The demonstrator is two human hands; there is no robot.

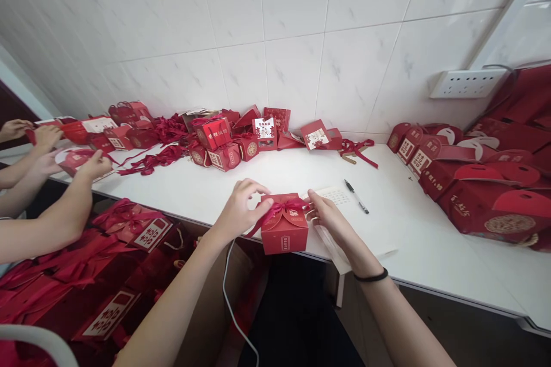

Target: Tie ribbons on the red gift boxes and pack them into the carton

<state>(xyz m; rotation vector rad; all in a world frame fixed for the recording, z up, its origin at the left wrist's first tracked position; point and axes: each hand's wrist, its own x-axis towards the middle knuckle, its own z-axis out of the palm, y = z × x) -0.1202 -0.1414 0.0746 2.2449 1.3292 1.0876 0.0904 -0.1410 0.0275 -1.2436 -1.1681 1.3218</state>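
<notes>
A small red gift box (284,233) stands at the front edge of the white counter (413,241). A dark red ribbon (282,209) lies across its petal-shaped top. My left hand (241,206) pinches the ribbon at the box's left side. My right hand (329,217) pinches the ribbon's other end at the right side. Both hands are closed on the ribbon.
A black pen (356,196) and a sheet of paper (336,196) lie just behind the box. Red boxes and ribbons (224,140) line the wall. Larger red bags (482,183) fill the right. Another person's hands (92,165) work at the left. Red bags (107,275) sit below the counter.
</notes>
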